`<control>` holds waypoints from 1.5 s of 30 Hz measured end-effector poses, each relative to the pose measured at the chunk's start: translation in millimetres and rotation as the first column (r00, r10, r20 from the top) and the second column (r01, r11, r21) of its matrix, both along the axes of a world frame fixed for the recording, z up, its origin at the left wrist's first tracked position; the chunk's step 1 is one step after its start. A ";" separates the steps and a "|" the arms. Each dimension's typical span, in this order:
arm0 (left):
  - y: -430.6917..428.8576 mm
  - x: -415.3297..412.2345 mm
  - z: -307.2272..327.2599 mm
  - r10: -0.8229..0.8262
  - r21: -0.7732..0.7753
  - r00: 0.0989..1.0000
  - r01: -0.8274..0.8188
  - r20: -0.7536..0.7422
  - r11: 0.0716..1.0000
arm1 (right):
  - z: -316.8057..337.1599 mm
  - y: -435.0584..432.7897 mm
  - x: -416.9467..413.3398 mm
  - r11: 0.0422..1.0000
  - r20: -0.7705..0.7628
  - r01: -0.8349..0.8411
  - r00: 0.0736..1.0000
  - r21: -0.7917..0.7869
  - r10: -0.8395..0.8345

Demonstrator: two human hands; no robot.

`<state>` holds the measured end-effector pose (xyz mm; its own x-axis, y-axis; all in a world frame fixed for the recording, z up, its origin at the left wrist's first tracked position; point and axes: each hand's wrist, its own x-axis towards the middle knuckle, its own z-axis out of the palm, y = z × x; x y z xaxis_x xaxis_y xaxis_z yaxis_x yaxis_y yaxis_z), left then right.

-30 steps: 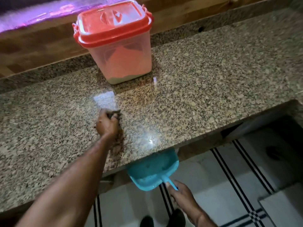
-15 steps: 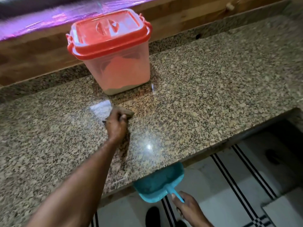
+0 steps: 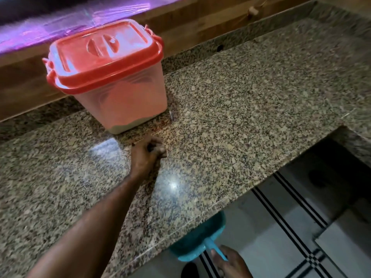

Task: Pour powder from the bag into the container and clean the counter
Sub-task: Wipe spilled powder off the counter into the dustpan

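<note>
**Container (image 3: pixel 120 101) closed on counter (image 3: pixel 251 109); hands on dark thing and dustpan**

Container: clear plastic tub, upright at the back of the counter, close to the wooden wall (image 3: pixel 200 23). Its red lid (image 3: pixel 104 57) is seated on top. A thin pale layer of powder (image 3: pixel 128 126) shows through the wall at the bottom, and the tub above that layer looks unfilled.

Counter: speckled granite with two glare spots in front of the tub. I cannot make out any loose powder against the speckle.

Left hand (image 3: pixel 147 152): my arm reaches across the counter and the hand rests on the stone just in front of the container, near it but not touching. My fingers are curled tight around a small dark thing (image 3: pixel 164 156). Only slivers of it show past my knuckles, so I cannot tell what it is.

Right hand (image 3: pixel 230 261): it is below counter level at the bottom of the view. My fingers are wrapped around the handle of a teal dustpan (image 3: pixel 198 237). The pan's mouth sits under the counter's front edge, which hides part of it.

Other: a white tiled floor (image 3: pixel 281 227) with black stripes lies below. A dark shoe (image 3: pixel 189 269) shows beside my right wrist. A purple glow runs along the top of the wall.
</note>
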<state>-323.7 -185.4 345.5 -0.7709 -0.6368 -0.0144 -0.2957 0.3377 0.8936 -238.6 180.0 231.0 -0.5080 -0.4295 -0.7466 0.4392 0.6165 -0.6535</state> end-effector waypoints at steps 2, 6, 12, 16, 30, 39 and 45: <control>5.1 4.6 -8.8 -0.076 -0.068 0.997 0.077 0.027 0.995 | 5.4 -5.8 0.2 0.997 -0.023 0.074 0.997 0.015 -0.074; 8.9 10.4 -20.9 0.102 -0.338 0.990 -0.064 0.098 0.939 | 0.5 -14.4 -2.5 0.993 -0.012 0.108 0.994 0.037 -0.107; 70.8 -8.6 3.8 -0.326 -0.170 0.945 0.326 0.024 0.930 | -7.2 -26.0 -0.8 0.994 -0.026 0.100 0.995 0.042 -0.099; 17.2 -44.1 7.2 -0.012 -0.167 0.997 0.023 0.070 0.986 | -7.6 -24.4 -4.1 0.993 -0.039 0.109 0.993 0.041 -0.107; 10.4 -31.4 19.6 0.037 -0.183 0.986 -0.006 0.163 0.983 | 11.5 -7.1 -2.9 0.985 0.016 0.154 0.988 -0.083 -0.153; 93.1 -6.0 27.8 -0.427 -0.119 0.898 0.437 0.102 0.891 | 23.4 11.1 6.5 0.980 -0.008 0.152 0.988 -0.129 -0.154; -53.7 -79.1 -84.6 0.017 -0.300 0.978 0.047 0.210 0.953 | 8.7 40.1 16.0 0.984 -0.056 0.147 0.987 -0.105 -0.153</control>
